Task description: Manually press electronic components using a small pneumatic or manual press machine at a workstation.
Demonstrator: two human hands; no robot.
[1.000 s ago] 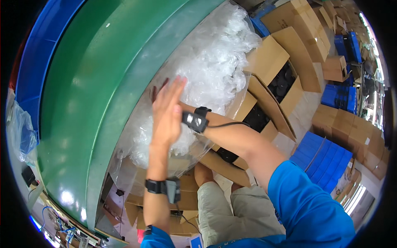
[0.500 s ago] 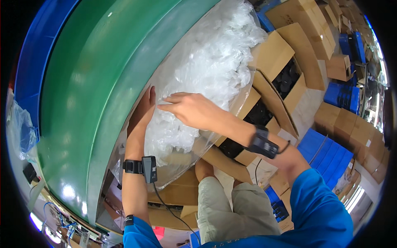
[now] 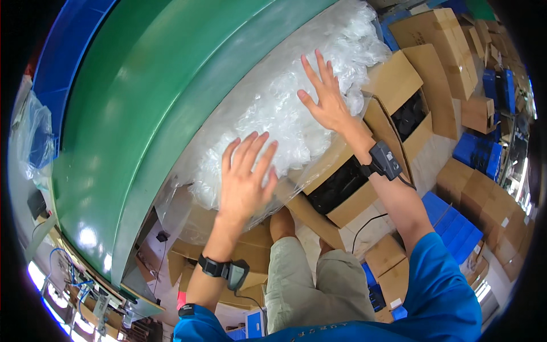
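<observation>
A heap of clear plastic bags (image 3: 285, 117) lies in front of me along the edge of the green conveyor belt (image 3: 148, 74). Over the near end of the heap hovers my left hand (image 3: 246, 176), fingers stretched and apart, with nothing in it. My right hand (image 3: 327, 97) is spread above the heap's right side, also holding nothing. A sheet of clear plastic film (image 3: 310, 174) hangs under the heap along its near edge. Whether either hand touches the bags cannot be made out.
Open cardboard boxes with black parts inside (image 3: 339, 185) stand on the floor at the right. Blue crates (image 3: 450, 219) and more cartons (image 3: 478, 194) are stacked beyond. A clear bag (image 3: 37, 134) hangs at the far left beside a blue rail.
Both hands have come away from the conveyor edge. The left moved right and nearer; the right moved right and farther off, its fingers now spread. The view has shifted slightly.
</observation>
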